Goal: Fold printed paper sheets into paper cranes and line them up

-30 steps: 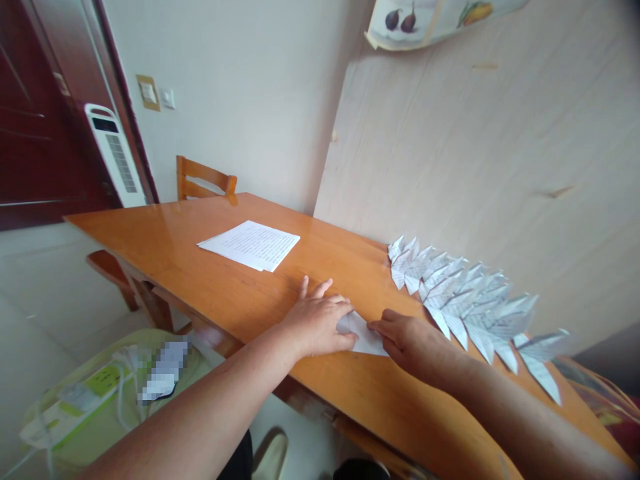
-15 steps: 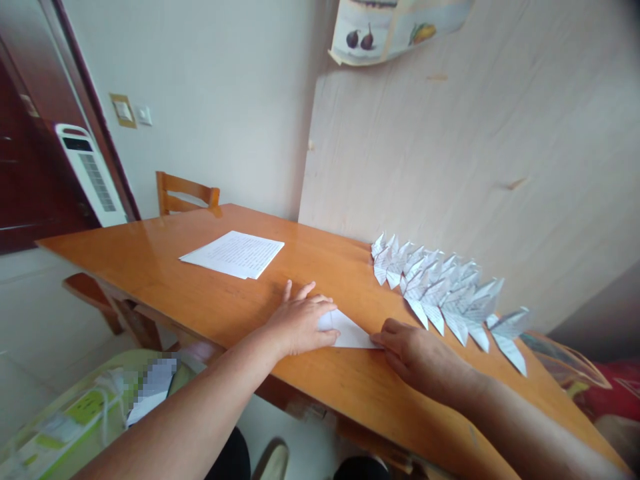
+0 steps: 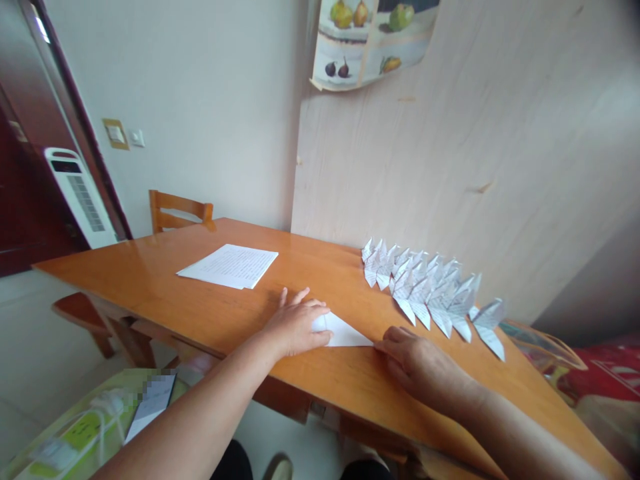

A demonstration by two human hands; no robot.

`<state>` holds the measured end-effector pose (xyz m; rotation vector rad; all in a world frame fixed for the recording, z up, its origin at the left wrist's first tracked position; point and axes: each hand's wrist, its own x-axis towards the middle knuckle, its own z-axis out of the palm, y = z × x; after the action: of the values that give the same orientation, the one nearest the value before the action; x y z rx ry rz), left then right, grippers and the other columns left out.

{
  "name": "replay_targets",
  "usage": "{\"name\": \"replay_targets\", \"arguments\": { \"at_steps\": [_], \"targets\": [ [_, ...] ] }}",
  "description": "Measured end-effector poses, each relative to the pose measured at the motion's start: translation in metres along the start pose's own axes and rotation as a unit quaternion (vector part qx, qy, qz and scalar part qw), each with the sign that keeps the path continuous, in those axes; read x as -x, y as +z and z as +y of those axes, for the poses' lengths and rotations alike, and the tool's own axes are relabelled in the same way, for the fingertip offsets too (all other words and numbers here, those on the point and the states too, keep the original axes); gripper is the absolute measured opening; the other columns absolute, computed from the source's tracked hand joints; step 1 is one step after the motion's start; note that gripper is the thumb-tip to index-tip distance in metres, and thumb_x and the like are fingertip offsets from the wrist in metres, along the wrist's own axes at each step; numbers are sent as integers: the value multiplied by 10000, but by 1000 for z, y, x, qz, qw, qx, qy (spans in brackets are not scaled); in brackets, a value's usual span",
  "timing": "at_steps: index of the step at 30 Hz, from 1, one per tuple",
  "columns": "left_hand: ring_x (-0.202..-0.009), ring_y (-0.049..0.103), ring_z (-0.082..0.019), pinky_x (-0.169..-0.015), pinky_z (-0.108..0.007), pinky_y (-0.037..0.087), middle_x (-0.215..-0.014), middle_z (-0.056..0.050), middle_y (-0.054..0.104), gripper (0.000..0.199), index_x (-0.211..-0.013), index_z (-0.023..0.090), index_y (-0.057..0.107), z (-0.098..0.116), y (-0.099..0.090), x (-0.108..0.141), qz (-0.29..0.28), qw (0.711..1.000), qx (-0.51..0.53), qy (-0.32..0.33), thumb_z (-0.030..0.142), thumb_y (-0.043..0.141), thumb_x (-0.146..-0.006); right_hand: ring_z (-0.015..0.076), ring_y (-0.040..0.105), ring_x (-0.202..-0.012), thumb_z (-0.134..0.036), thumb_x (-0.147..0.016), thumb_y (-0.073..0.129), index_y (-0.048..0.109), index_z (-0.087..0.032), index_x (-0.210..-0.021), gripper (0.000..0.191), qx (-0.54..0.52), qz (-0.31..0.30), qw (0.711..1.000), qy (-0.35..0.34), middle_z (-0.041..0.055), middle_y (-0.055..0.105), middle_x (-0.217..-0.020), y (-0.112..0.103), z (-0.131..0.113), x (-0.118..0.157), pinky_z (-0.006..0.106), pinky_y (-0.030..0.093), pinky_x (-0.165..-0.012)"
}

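A white folded paper [image 3: 346,333] lies flat near the table's front edge, tapering to a point on the right. Across its left end rests my left hand [image 3: 296,329], fingers spread, with the thumb pressing on the paper. My right hand [image 3: 416,360] is closed, its fingers curled, and its fingertips are at the paper's pointed right tip. Beyond it, to the right, several folded paper figures [image 3: 425,290] with pointed wings stand in rows, one [image 3: 490,327] a little apart. A stack of written sheets [image 3: 230,267] lies farther back on the left.
The wooden table [image 3: 150,267] meets a wall panel with a fruit poster [image 3: 373,47]. A wooden chair [image 3: 180,212] stands behind its far left end. Below the left front edge, a green surface holds cables and a power strip [image 3: 83,433].
The camera view has tilted up slightly and shifted to the right. Both hands stay at the folded paper, with my right fingertips still at its tip.
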<state>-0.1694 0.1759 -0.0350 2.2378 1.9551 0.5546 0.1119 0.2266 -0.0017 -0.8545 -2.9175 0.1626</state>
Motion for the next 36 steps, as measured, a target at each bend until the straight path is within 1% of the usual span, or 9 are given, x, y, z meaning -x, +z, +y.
{"name": "replay_targets", "arguments": {
  "at_steps": [7, 11, 13, 14, 17, 20, 27, 32, 36],
  "targets": [
    [-1499, 162, -377, -1132, -675, -150, -1445, -14, 565, 524, -1300, 343, 633, -7, 6, -2, 15, 999, 46, -6, 580, 611, -833, 196, 599, -877, -131, -890, 437, 679, -198, -895, 251, -52, 60, 996, 41, 67, 611, -932, 12, -2, 7, 291, 459, -804],
    [-1498, 212, -347, -1149, -646, -136, -1345, -34, 647, 414, -1265, 330, 661, -14, 10, -4, 64, 986, 151, -18, 451, 602, -874, 191, 611, -858, -182, -909, 409, 646, -217, -880, 241, -101, 109, 985, 84, 53, 618, -942, 23, -7, 13, 304, 458, -807],
    [-1473, 292, -327, -1207, -574, -24, -1330, -58, 656, 341, -1180, 277, 713, -17, 11, -5, 120, 960, 251, -32, 355, 614, -863, 194, 616, -872, -211, -921, 395, 623, -220, -881, 231, -111, 136, 979, 105, 53, 616, -959, 30, -11, 15, 315, 459, -813],
    [-1451, 344, -311, -1220, -529, 103, -1338, -67, 650, 335, -1177, 252, 711, -18, 11, -6, 134, 953, 269, -35, 341, 588, -879, 197, 620, -881, -226, -927, 389, 614, -221, -886, 229, -114, 149, 975, 115, 54, 616, -967, 33, -13, 16, 321, 459, -818],
    [-1278, 566, -252, -1101, -393, 409, -1296, -110, 670, 366, -1216, 182, 669, -21, 8, -6, 156, 941, 298, -43, 340, 493, -938, 208, 637, -907, -284, -937, 390, 615, -223, -932, 233, -121, 185, 964, 146, 61, 628, -994, 44, -19, 19, 335, 466, -833],
    [-1178, 637, -226, -1030, -349, 477, -1259, -126, 686, 364, -1195, 158, 655, -21, 2, -5, 179, 933, 309, -50, 352, 451, -964, 221, 658, -952, -345, -940, 400, 635, -221, -1018, 277, -132, 223, 950, 172, 76, 646, -1057, 54, -23, 22, 336, 477, -834],
    [-1153, 646, -242, -1013, -348, 485, -1244, -108, 695, 357, -1195, 182, 662, -12, -4, 27, 150, 953, 256, -52, 339, 583, -883, 219, 677, -876, -423, -910, 438, 668, -220, -1053, 339, -156, 321, 910, 210, 69, 677, -1000, 71, -29, 27, 315, 501, -751],
    [-1231, 568, -353, -1151, -513, 289, -1292, -85, 671, 598, -1296, 252, 631, -1, -5, 57, 111, 978, 165, -69, 369, 749, -722, 216, 682, -849, -406, -912, 444, 679, -213, -1046, 332, -146, 312, 908, 240, 83, 682, -1049, 72, -28, 28, 327, 496, -760],
    [-1179, 596, -331, -1151, -509, 260, -1243, -64, 698, 503, -1265, 273, 645, 6, -6, 60, 98, 986, 113, -79, 329, 682, -767, 227, 679, -909, -360, -921, 435, 680, -197, -1037, 316, -121, 317, 910, 240, 94, 681, -1055, 69, -29, 29, 335, 484, -796]
  ]
}}
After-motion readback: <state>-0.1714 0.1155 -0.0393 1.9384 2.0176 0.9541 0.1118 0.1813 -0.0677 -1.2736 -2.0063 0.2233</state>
